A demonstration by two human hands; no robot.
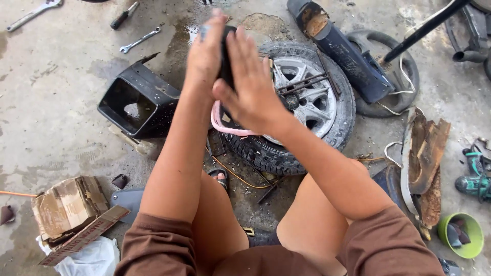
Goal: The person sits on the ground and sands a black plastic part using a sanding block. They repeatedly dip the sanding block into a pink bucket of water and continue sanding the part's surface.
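Hands meet above the wheel (pixel 302 102), left hand (pixel 205 53) and right hand (pixel 250 87) pressing a dark object (pixel 226 56) between flat palms, fingers stretched out together. Black plastic cover (pixel 138 99) lies just left on the wet concrete floor (pixel 46 112); spanner (pixel 139 40) and screwdriver (pixel 124 15) beyond, torn cardboard box (pixel 69 204) lower left, green bowl (pixel 463 235) far right.

Concrete floor (pixel 61 107), wet patches. Lying on it: wheel with tyre (pixel 307 102), black plastic housing (pixel 138 99), two spanners (pixel 139 40) (pixel 33 13), screwdriver (pixel 124 15), torn cardboard box (pixel 69 204), green bowl (pixel 462 235).
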